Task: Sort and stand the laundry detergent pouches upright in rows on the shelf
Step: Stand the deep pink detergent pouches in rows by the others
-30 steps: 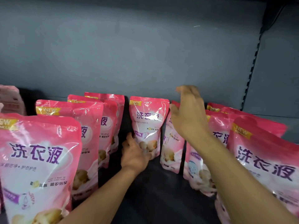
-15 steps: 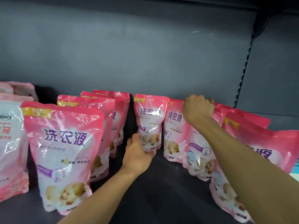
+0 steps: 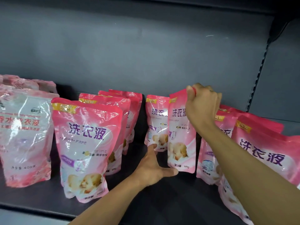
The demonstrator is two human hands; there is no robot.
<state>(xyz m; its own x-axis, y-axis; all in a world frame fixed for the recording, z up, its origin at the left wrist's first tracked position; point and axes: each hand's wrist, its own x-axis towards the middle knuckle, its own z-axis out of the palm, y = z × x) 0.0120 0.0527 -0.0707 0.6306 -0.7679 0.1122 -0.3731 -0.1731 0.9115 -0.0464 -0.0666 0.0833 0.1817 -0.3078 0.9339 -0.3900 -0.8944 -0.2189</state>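
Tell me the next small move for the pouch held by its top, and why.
Probably set it down squarely in front of the back pouch. The right hand grips the held pouch by its top edge, and the left hand, open, touches its bottom corner. It looks upright, overlapping the back pouch's right edge.

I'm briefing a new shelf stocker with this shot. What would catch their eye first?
First the right hand, gripping the top corner of a pink pouch at mid-shelf, with the left hand open beside its base. Next, the big front pouch heading the left row, and a paler pouch at far left.
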